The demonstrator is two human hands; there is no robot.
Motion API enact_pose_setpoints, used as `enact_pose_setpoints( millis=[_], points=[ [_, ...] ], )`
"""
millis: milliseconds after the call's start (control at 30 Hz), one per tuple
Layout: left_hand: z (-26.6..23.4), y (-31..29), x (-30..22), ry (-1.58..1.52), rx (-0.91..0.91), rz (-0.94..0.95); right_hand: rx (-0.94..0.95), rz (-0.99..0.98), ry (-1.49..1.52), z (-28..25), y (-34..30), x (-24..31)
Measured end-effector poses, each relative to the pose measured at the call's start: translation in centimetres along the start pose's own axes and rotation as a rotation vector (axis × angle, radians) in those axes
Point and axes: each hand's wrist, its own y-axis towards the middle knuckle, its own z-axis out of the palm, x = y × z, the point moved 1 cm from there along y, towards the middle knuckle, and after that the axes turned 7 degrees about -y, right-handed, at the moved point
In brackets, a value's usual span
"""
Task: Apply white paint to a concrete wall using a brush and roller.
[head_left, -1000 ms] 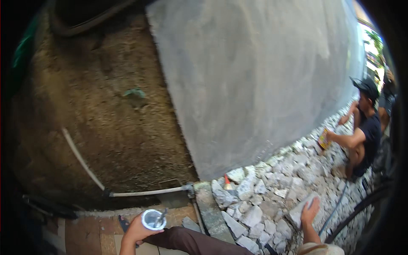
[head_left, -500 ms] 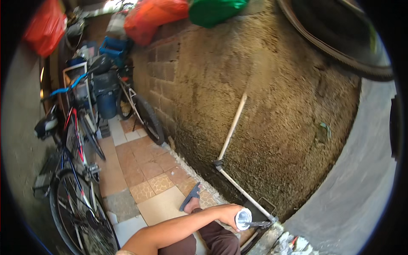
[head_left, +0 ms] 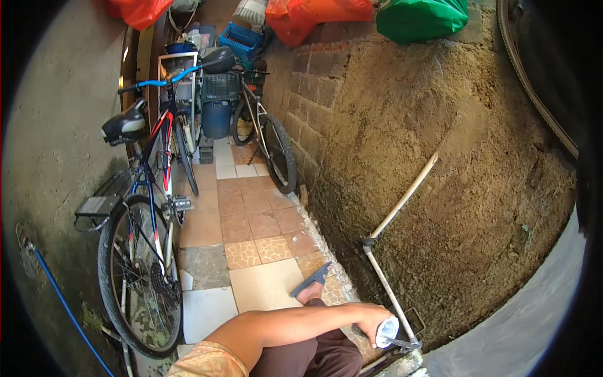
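My left arm reaches across my knees from the lower edge to the right. At its end, my left hand [head_left: 372, 322] is closed around a white cup-like container [head_left: 387, 331], its open mouth turned toward me and a pale inside showing. A dark narrow strip [head_left: 403, 343] runs from the container's mouth to the foot of a pale plastic pipe [head_left: 387, 279]; I cannot make out what it is. The pipe leans along the rough earthen wall, with a dark joint [head_left: 369, 241] partway up. My right hand is out of view.
A bicycle [head_left: 139, 270] with blue handlebars stands along the left wall, another bicycle [head_left: 276, 151] farther back. A blue hose [head_left: 66, 308] hangs at lower left. Red bags [head_left: 314, 19] and a green bag [head_left: 424, 19] are overhead. My sandalled foot [head_left: 312, 290] rests on the tiles.
My view has swung left, so everything sits farther right in the picture and the left wall with its hose has come in. My left hand keeps the container beside the pipe's foot.
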Motion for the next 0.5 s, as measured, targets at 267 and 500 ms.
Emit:
enact_pose_setpoints(
  millis=[267, 500],
  points=[
    [0.05, -0.08, -0.21, 0.024, -0.047, 0.035, 0.052, 0.032, 0.035, 0.66, -0.11, 0.92],
    [0.53, 0.35, 0.36, 0.026, -0.025, 0.03, 0.06, 0.042, 0.018, 0.86, -0.25, 0.64]
  ],
)
